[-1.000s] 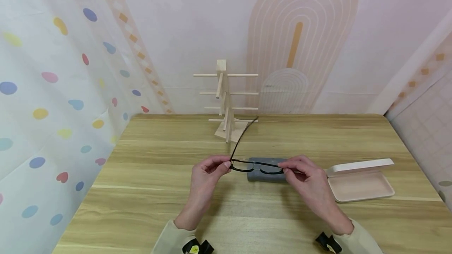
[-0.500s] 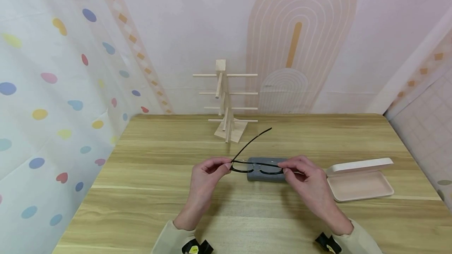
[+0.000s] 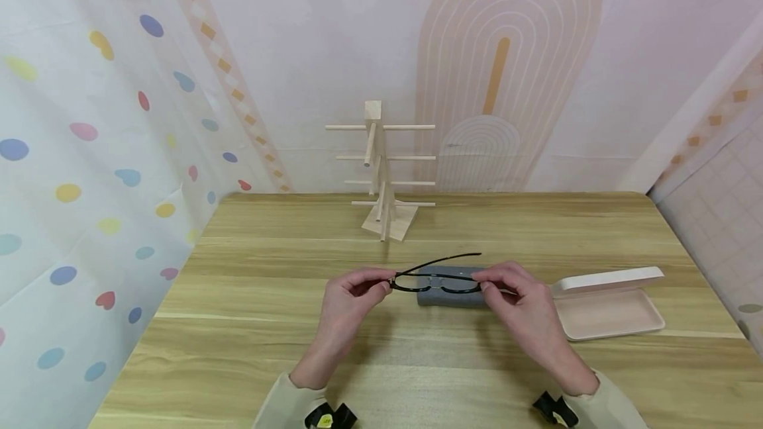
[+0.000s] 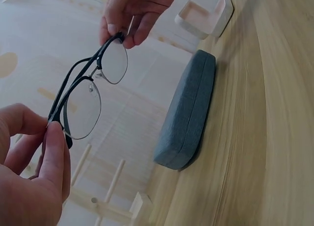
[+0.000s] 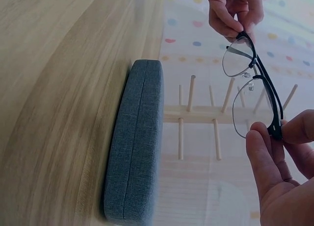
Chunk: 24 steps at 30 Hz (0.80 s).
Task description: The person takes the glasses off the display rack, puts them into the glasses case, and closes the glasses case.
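Note:
Black-rimmed eyeglasses (image 3: pixel 438 283) are held up above the table between both hands. My left hand (image 3: pixel 352 303) pinches the frame's left hinge corner between thumb and fingers. At the opposite corner, my right hand (image 3: pixel 521 306) pinches the frame the same way. The left temple arm is folded most of the way in, lying close behind the lenses in the left wrist view. Below and behind the glasses lies a closed blue-grey fabric glasses case (image 4: pixel 189 111), partly covered by them in the head view.
A pale wooden peg stand (image 3: pixel 381 171) with several horizontal pegs stands at the back of the wooden table (image 3: pixel 250 323). On the right, a white glasses case (image 3: pixel 608 313) lies with its lid raised, showing a pinkish inside. A patterned curtain (image 3: pixel 334 32) hangs behind.
The left temple arm has swung inward, from pointing back toward the peg stand to lying nearly along the lenses. Both hands have stayed almost in place.

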Each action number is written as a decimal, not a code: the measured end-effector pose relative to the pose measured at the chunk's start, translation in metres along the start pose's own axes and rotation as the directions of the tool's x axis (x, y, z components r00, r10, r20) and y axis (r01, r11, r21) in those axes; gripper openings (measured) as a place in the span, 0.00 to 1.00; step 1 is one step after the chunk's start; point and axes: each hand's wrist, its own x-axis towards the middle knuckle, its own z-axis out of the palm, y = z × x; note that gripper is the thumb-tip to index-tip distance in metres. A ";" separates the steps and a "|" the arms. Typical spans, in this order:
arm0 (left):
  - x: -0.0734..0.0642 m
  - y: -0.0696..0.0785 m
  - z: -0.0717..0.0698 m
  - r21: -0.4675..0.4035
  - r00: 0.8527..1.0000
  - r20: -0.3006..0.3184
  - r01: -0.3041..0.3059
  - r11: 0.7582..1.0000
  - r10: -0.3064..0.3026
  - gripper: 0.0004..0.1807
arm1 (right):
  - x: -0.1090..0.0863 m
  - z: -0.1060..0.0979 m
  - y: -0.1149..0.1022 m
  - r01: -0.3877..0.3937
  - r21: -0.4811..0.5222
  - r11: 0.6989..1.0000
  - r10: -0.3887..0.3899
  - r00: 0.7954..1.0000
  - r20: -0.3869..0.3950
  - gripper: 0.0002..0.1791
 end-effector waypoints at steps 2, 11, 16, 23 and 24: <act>0.000 0.000 -0.001 0.013 1.000 0.015 -0.007 1.000 0.006 0.10 | 0.000 -0.001 0.000 -0.008 -0.002 1.000 0.008 1.000 0.003 0.14; -0.001 -0.001 -0.003 0.086 0.995 0.083 -0.059 0.995 0.052 0.14 | 0.000 -0.003 0.002 -0.031 -0.001 1.000 0.031 0.999 0.018 0.13; -0.002 0.000 -0.004 0.159 0.991 0.103 -0.099 0.982 0.083 0.13 | 0.000 -0.003 0.002 -0.033 0.005 0.999 0.033 0.999 0.026 0.12; -0.004 0.001 -0.006 0.317 0.975 0.136 -0.211 0.925 0.176 0.12 | 0.002 -0.006 -0.001 -0.118 0.087 0.989 0.112 0.991 0.075 0.09; -0.004 0.001 -0.006 0.322 0.972 0.141 -0.223 0.920 0.187 0.12 | 0.002 -0.006 -0.002 -0.132 0.097 0.987 0.124 0.989 0.079 0.09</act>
